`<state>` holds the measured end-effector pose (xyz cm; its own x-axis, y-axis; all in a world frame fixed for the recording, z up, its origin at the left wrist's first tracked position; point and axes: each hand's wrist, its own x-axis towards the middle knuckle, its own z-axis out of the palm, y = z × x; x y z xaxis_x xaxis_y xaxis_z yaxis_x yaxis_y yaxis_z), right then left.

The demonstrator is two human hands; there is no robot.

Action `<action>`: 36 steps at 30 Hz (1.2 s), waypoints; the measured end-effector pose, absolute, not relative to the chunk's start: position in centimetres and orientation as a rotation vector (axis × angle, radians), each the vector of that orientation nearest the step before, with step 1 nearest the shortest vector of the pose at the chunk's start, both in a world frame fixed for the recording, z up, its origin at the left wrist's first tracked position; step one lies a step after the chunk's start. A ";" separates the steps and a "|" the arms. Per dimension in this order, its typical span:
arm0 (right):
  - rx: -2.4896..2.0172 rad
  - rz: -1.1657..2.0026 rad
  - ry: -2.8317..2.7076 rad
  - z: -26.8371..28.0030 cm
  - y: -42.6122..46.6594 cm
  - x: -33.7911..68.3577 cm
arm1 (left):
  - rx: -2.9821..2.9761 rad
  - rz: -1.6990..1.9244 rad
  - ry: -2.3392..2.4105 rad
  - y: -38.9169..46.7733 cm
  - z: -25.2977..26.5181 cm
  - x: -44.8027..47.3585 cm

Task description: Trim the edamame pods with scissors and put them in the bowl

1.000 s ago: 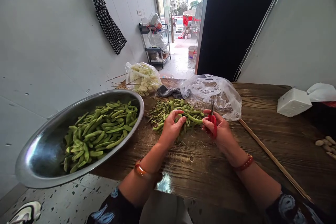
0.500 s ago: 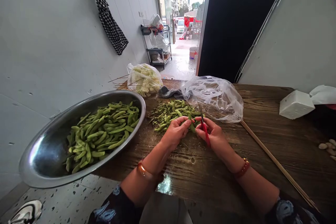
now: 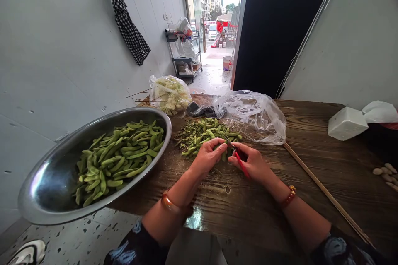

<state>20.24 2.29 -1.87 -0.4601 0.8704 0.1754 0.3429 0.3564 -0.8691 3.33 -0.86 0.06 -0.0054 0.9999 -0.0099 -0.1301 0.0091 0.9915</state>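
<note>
My left hand [image 3: 207, 158] pinches a green bean pod [image 3: 224, 155] over the wooden table [image 3: 248, 211]. My right hand [image 3: 253, 164] grips red-handled scissors [image 3: 236, 155], whose blades point up and left at the pod's end. Both hands hover at the near edge of a loose pile of untrimmed pods and cut tips [image 3: 202, 134]. To the left, a large steel bowl [image 3: 46, 186] holds many trimmed pods [image 3: 120, 155] and overhangs the table's left edge.
A crumpled clear plastic bag [image 3: 253, 114] lies behind the pile, a bag of cauliflower [image 3: 169, 93] and a grey cloth [image 3: 199, 109] further back. A long wooden stick [image 3: 323, 190] runs diagonally on the right, near a white tissue box [image 3: 346, 123] and garlic cloves [image 3: 385, 172].
Both hands drew back from the pile toward me, the left carrying a pod. The scissors tilted from upright to leaning left, their blades now at the pod.
</note>
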 end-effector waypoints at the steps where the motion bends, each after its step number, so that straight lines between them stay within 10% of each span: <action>1: -1.052 1.053 -1.970 -1.9 2.3 20.2 | 1.128 1.254 1.144 -0.9 0.1 3.4; 36: -1.027 1.031 -1.950 -2.1 2.0 20.1 | 0.696 1.478 0.880 -0.1 0.3 2.3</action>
<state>20.06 1.97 -2.11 -0.4456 0.8709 0.2071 0.3192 0.3708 -0.8721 2.30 -0.11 0.27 -0.1005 0.9923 -0.0725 -0.5369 0.0073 0.8436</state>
